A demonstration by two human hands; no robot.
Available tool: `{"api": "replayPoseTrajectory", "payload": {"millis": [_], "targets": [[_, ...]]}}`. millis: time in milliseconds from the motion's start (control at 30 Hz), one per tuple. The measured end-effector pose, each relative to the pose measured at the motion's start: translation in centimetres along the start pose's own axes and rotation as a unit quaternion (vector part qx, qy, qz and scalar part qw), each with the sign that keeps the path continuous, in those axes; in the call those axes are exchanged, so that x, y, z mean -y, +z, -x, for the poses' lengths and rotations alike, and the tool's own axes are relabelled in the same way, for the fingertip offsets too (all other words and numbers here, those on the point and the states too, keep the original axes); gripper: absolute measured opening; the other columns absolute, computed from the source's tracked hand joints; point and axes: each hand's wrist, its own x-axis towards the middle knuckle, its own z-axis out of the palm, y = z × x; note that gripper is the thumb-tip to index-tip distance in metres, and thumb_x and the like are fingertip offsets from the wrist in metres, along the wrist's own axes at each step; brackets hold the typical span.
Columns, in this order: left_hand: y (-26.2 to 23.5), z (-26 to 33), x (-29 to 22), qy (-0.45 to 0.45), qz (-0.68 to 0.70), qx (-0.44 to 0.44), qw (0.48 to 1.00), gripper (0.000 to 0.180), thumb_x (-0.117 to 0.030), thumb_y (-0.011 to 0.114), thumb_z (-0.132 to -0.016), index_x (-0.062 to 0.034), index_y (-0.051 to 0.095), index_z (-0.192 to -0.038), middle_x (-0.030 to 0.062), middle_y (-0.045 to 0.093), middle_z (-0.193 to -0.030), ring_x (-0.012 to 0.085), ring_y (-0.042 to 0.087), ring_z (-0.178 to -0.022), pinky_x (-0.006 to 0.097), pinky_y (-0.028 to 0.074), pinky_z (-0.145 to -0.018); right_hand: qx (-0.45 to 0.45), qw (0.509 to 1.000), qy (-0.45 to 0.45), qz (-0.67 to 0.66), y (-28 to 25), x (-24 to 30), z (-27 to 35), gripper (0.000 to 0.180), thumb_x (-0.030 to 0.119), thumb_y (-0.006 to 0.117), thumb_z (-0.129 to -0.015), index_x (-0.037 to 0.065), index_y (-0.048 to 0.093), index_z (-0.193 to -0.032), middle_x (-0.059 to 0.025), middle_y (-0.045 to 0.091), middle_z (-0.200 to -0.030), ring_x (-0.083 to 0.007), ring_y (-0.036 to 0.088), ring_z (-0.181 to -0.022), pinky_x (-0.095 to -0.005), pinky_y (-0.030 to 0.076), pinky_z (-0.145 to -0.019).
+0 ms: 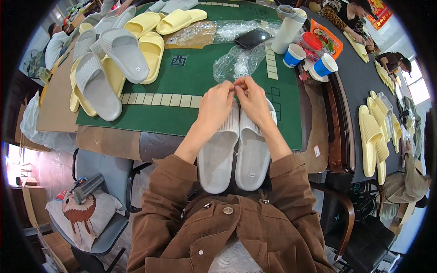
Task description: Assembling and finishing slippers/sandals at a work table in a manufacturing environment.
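Note:
Two white slide sandals [234,157] lie side by side, soles down, across the near edge of the green table mat [182,73], heels toward me. My left hand [215,105] and my right hand [251,101] rest over their toe straps. The fingertips of both hands meet above the straps, pinching something small that I cannot make out. Brown jacket sleeves cover both forearms.
Grey and yellow slides [114,54] are piled at the mat's left and far side. Crumpled clear plastic bags [236,61], a black phone [253,37], a white tumbler [288,29] and two blue cups [295,55] stand beyond. More yellow slides [373,136] lie right. A chair with a cushion [84,211] sits left.

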Motion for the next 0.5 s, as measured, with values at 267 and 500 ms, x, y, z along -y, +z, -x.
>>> {"api": "replayPoseTrajectory", "payload": {"millis": [267, 500], "targets": [[0.3, 0.2, 0.2, 0.031, -0.048, -0.044, 0.997, 0.01, -0.01, 0.055, -0.088, -0.0006, 0.058, -0.088, 0.017, 0.064, -0.088, 0.0377, 0.062, -0.083, 0.047, 0.049, -0.07, 0.04, 0.999, -0.012, -0.007, -0.5, 0.4, -0.3, 0.015, 0.005, 0.061, -0.083, 0.001, 0.058, -0.097, -0.012, 0.06, -0.073, -0.0227, 0.058, -0.063, -0.0336, 0.045, -0.059], [0.4, 0.4, 0.7, 0.011, -0.047, 0.023, 0.999, 0.01, -0.01, 0.055, -0.088, -0.0005, 0.058, -0.089, 0.0172, 0.064, -0.089, 0.0381, 0.061, -0.085, 0.046, 0.047, -0.071, -0.065, 0.995, 0.034, 0.063, -0.7, -1.0, -0.3, 0.014, 0.006, 0.058, -0.086, 0.001, 0.061, -0.1, -0.0073, 0.057, -0.07, -0.0136, 0.052, -0.06, -0.0289, 0.042, -0.057]]}}
